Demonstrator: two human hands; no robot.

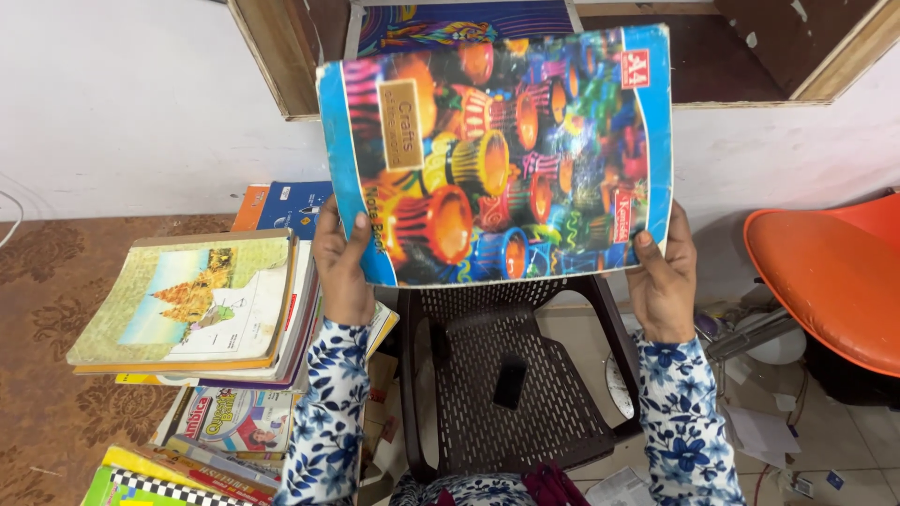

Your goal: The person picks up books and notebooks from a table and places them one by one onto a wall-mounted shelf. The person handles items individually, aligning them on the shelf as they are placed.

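I hold a large notebook (pixel 497 155) up in front of me; its glossy cover shows many colourful pots inside a blue border. My left hand (pixel 342 262) grips its lower left edge, thumb on the cover. My right hand (pixel 664 276) grips the lower right corner in the same way. Both sleeves are white with blue flowers. The notebook hides part of a wooden wall shelf (pixel 741 56) behind it.
A stack of books (pixel 202 305) lies on a brown patterned surface to the left, with more books (pixel 206 440) below it. A dark plastic chair (pixel 506 375) with a black phone (pixel 509 381) on its seat stands beneath the notebook. An orange chair (pixel 830 272) is at right.
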